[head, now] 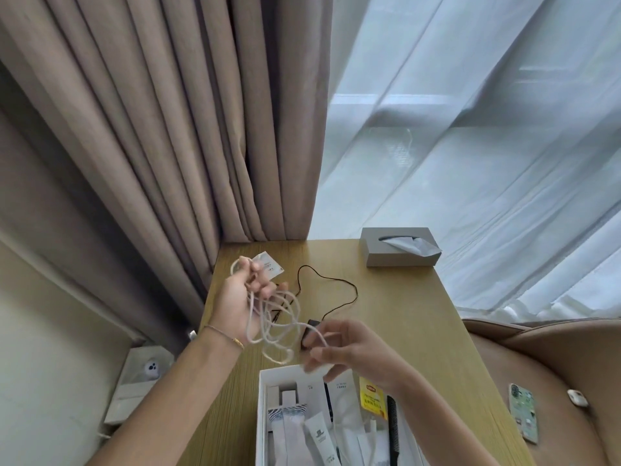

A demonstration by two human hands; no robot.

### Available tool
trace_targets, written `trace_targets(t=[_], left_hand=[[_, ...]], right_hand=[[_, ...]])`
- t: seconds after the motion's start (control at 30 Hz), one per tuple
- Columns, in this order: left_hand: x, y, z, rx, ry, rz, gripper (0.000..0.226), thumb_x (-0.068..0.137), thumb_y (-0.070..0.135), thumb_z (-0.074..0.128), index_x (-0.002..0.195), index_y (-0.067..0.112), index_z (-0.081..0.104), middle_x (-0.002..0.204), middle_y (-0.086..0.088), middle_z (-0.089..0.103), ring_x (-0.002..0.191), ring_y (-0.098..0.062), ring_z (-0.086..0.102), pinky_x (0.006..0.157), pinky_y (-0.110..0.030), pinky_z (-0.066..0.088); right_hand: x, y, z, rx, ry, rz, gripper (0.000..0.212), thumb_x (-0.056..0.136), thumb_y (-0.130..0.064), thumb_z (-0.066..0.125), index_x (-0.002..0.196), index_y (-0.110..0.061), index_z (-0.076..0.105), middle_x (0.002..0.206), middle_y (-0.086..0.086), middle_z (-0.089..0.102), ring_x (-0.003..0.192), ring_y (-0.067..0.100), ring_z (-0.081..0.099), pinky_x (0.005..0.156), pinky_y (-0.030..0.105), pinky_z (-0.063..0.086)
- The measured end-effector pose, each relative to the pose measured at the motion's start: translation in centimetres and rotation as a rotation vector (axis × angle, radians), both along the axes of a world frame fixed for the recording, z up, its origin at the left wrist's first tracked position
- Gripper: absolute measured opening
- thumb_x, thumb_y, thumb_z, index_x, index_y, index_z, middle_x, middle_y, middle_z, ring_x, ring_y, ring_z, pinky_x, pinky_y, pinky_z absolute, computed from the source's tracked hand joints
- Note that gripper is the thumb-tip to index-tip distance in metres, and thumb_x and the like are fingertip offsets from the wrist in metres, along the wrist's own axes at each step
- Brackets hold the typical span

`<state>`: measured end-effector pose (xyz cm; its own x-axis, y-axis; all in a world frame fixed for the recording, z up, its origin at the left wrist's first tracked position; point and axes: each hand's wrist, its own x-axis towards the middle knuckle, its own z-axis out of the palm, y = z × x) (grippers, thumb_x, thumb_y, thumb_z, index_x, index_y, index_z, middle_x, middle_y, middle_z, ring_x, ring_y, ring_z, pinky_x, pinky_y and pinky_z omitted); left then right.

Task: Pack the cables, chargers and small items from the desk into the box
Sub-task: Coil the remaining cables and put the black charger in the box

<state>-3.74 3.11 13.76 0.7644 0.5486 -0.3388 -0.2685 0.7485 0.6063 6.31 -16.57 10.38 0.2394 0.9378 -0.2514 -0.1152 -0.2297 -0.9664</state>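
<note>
My left hand (240,302) is raised over the wooden desk (403,331) and holds several loops of a white cable (279,326). My right hand (349,351), blurred, pinches the other end of that cable just above the white box (260,415). The box lies at the desk's near edge and holds white packets, a small tube, a white cable and a black pen. A thin black cable (336,287) with a small black block (307,334) lies on the desk behind my hands. A white sachet (268,265) lies at the back left.
A grey tissue box (398,252) stands at the desk's far right corner. A yellow tea packet (371,396) and a black comb (392,428) lie at the box's right side. A phone (522,412) and a small white object (577,396) rest on the brown seat at right. Curtains hang behind.
</note>
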Motion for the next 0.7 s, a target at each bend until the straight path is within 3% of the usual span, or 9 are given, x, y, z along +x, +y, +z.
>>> trace_targets(t=[0.07, 0.13, 0.27, 0.4, 0.47, 0.6, 0.7], left_hand=[[-0.1, 1.4, -0.2, 0.206, 0.156, 0.060, 0.045, 0.105, 0.044, 0.037, 0.071, 0.018, 0.050, 0.049, 0.005, 0.032, 0.035, -0.008, 0.031, 0.043, -0.023, 0.045], [-0.5, 2.1, -0.7, 0.494, 0.300, 0.077, 0.045, 0.105, 0.046, 0.037, 0.073, 0.018, 0.050, 0.050, 0.005, 0.032, 0.037, -0.008, 0.026, 0.037, -0.022, 0.034], [-0.9, -0.2, -1.4, 0.911, 0.398, -0.241, 0.048, 0.101, 0.054, 0.039, 0.077, 0.016, 0.056, 0.059, 0.001, 0.047, 0.044, -0.010, 0.034, 0.038, -0.018, 0.030], [-0.2, -4.4, -1.3, 0.941, 0.263, -0.624, 0.073, 0.088, 0.063, 0.040, 0.092, -0.005, 0.065, 0.060, -0.002, 0.059, 0.041, 0.002, 0.045, 0.041, -0.007, 0.035], [-0.1, -5.7, -1.7, 0.977, 0.149, -0.700, 0.060, 0.088, 0.062, 0.049, 0.086, 0.006, 0.068, 0.057, -0.003, 0.056, 0.042, -0.006, 0.043, 0.041, -0.012, 0.034], [-0.4, -5.7, -1.9, 0.787, 0.101, -0.405, 0.041, 0.098, 0.046, 0.054, 0.075, 0.014, 0.066, 0.054, -0.002, 0.035, 0.042, -0.010, 0.027, 0.038, -0.018, 0.027], [-0.4, -4.7, -1.7, 0.622, 0.113, -0.214, 0.038, 0.100, 0.034, 0.049, 0.099, 0.003, 0.071, 0.058, -0.007, 0.043, 0.042, -0.011, 0.028, 0.036, -0.020, 0.026]], right_hand=[[0.0, -1.0, -0.5, -0.034, -0.031, 0.018, 0.009, 0.096, -0.020, 0.068, 0.091, -0.015, 0.073, 0.075, 0.007, 0.073, 0.068, 0.020, 0.070, 0.063, 0.027, 0.056], [0.6, -2.0, -0.8, -0.034, -0.032, -0.013, 0.019, 0.099, -0.024, 0.064, 0.083, -0.018, 0.073, 0.060, -0.003, 0.058, 0.056, 0.015, 0.056, 0.062, 0.027, 0.049], [2.1, -2.7, 0.2, 0.076, 0.057, -0.132, 0.025, 0.101, -0.027, 0.055, 0.090, -0.014, 0.074, 0.062, -0.005, 0.045, 0.057, 0.012, 0.041, 0.059, 0.022, 0.040], [2.3, -1.5, 2.0, 0.148, 0.008, -0.213, 0.024, 0.099, -0.027, 0.058, 0.089, -0.009, 0.072, 0.058, -0.008, 0.048, 0.052, 0.011, 0.040, 0.053, 0.020, 0.039], [2.1, -0.8, 2.6, 0.153, -0.055, -0.283, 0.025, 0.094, -0.029, 0.062, 0.084, -0.009, 0.070, 0.055, -0.005, 0.047, 0.050, 0.011, 0.039, 0.051, 0.022, 0.039], [1.7, -0.9, 2.7, 0.179, -0.111, -0.383, 0.027, 0.100, -0.024, 0.058, 0.079, -0.008, 0.066, 0.054, -0.008, 0.043, 0.050, 0.011, 0.039, 0.051, 0.021, 0.040], [1.2, -1.5, 1.9, 0.147, -0.111, -0.374, 0.029, 0.104, -0.016, 0.051, 0.083, -0.005, 0.066, 0.055, -0.007, 0.043, 0.051, 0.012, 0.040, 0.054, 0.022, 0.040]])
